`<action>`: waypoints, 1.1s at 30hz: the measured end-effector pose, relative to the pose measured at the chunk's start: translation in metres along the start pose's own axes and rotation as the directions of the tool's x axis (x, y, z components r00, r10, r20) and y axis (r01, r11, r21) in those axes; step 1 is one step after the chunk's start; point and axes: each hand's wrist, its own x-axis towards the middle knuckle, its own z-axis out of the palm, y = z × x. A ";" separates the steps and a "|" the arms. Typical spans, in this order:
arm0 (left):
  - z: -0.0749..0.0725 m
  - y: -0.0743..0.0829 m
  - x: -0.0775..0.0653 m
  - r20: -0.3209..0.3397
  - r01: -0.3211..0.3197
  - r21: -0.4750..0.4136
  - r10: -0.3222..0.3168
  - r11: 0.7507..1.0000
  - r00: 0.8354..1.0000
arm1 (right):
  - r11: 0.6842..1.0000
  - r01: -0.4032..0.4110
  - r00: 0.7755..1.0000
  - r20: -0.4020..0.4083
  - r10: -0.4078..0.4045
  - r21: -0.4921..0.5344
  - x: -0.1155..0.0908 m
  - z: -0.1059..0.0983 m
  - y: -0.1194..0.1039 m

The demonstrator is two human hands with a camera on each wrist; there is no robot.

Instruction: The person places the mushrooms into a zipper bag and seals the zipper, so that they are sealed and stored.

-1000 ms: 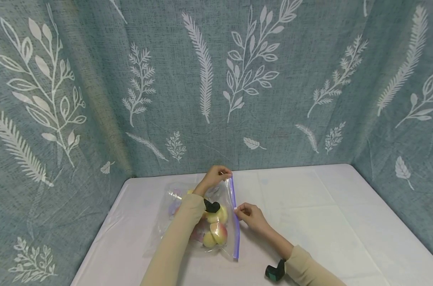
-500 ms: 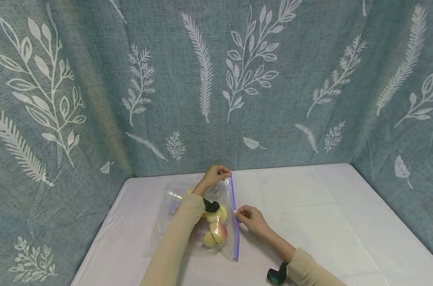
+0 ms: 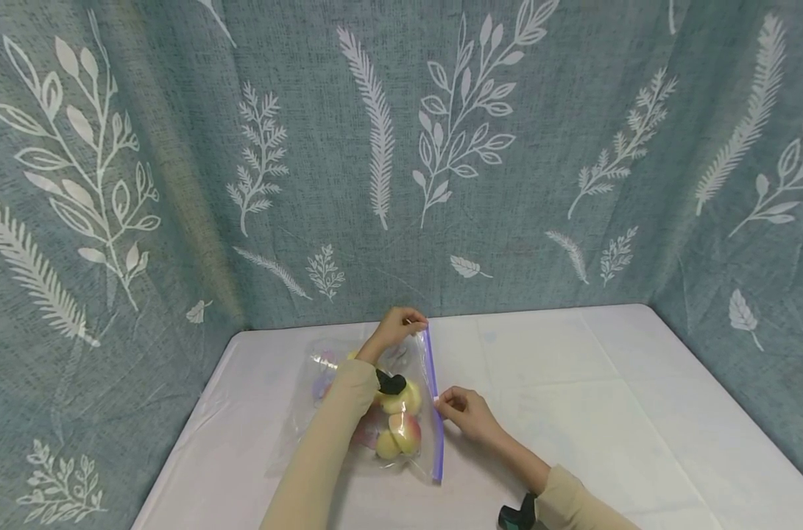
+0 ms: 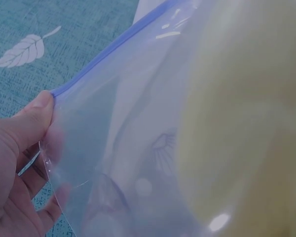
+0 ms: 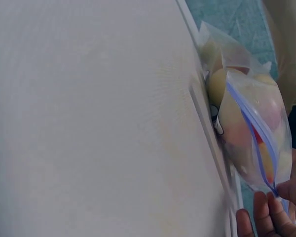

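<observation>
A clear zip bag point(image 3: 290, 438) holding several yellow and red fruits point(image 3: 405, 432) lies on the table, its purple zip strip point(image 3: 439, 449) facing right. At the strip's far end, my left hand point(image 3: 394, 326) pinches the bag's corner between thumb and fingers; the left wrist view shows this corner point(image 4: 64, 113) stretched taut. My right hand point(image 3: 469, 414) pinches a small pale zip slider point(image 3: 436, 399) about halfway along the strip. In the right wrist view, the two purple edges point(image 5: 266, 133) stand apart on one side of the pinching right fingertips. My left forearm covers part of the bag.
A white cloth covers the table point(image 3: 573, 397). Behind and at both sides hangs a blue-green curtain point(image 3: 401, 162) with white leaf prints. Dark straps point(image 3: 391, 382) sit at the wrists.
My right hand has slid a short way along the purple strip towards the near end, the slider moving with it. My left hand stays at the far corner.
</observation>
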 end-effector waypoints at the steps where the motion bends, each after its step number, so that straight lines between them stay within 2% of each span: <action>1: 0.000 -0.001 0.000 0.000 -0.005 0.000 0.005 1.000 1.000 | 1.000 0.001 1.000 0.001 -0.001 0.002 -0.001 0.000 -0.002; 9: -0.004 -0.008 0.000 0.001 -0.045 -0.062 0.045 0.997 0.999 | 1.000 0.007 0.999 0.034 -0.008 0.026 -0.017 -0.006 -0.034; 10: -0.004 -0.010 0.001 0.004 -0.048 -0.066 0.049 0.997 0.999 | 1.000 0.007 0.999 0.034 -0.008 0.024 -0.018 -0.005 -0.033; 11: -0.004 -0.014 0.002 0.004 -0.088 -0.074 0.089 0.993 0.996 | 1.000 0.010 0.999 0.032 -0.011 0.026 -0.017 -0.005 -0.030; 14: -0.004 -0.017 0.003 0.013 -0.097 -0.084 0.098 0.992 0.995 | 1.000 0.012 1.000 0.022 -0.013 0.022 -0.014 -0.002 -0.016; 17: -0.004 -0.014 0.004 0.013 -0.075 -0.076 0.076 0.994 0.997 | 1.000 0.004 1.000 0.020 -0.004 0.018 -0.011 0.000 -0.002; 18: -0.004 -0.010 0.003 0.012 -0.038 -0.063 0.039 0.997 0.999 | 1.000 0.006 1.000 0.022 -0.006 0.017 -0.010 0.000 0.000; 22: -0.003 -0.003 0.000 0.004 -0.009 -0.016 0.009 1.000 1.000 | 0.999 0.005 0.999 0.034 -0.006 0.031 -0.010 0.000 0.005; 33: -0.004 -0.001 -0.003 -0.008 -0.007 -0.015 0.007 1.000 1.000 | 1.000 -0.013 0.999 0.040 0.012 0.017 -0.017 0.001 0.003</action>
